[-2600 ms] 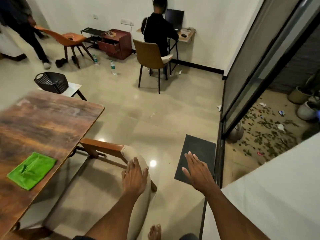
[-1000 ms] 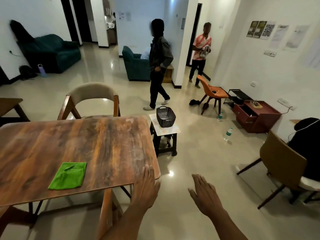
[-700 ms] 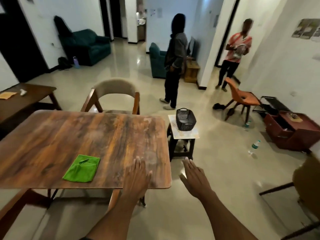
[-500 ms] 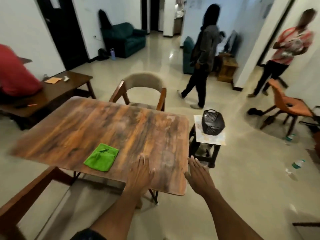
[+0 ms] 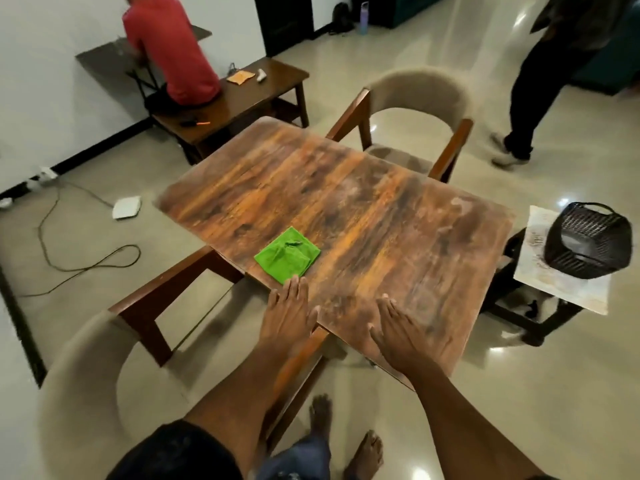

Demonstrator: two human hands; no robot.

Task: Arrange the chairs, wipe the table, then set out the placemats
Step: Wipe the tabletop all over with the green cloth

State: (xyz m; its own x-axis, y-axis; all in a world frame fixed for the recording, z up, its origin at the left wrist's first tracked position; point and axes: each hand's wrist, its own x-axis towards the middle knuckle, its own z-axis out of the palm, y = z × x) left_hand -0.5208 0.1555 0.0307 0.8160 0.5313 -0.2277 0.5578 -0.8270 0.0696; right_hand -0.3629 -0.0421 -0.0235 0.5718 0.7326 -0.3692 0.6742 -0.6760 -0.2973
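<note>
My left hand (image 5: 289, 315) is flat with fingers straight and close together, holding nothing. Its fingertips (image 5: 294, 282) reach the near corner of the green cloth (image 5: 287, 254). My right hand (image 5: 401, 332) is likewise flat and empty, over the near edge of the wooden table (image 5: 363, 216). The cloth lies directly ahead of the left hand, up and slightly left of the right, so the left is nearer. It is a folded square, set corner-on, with no clear long axis. Count: one cloth, one table, two padded chairs, the near chair (image 5: 83, 375) and the far chair (image 5: 415, 95). No placemats are visible. Judged next step: wiping.
</note>
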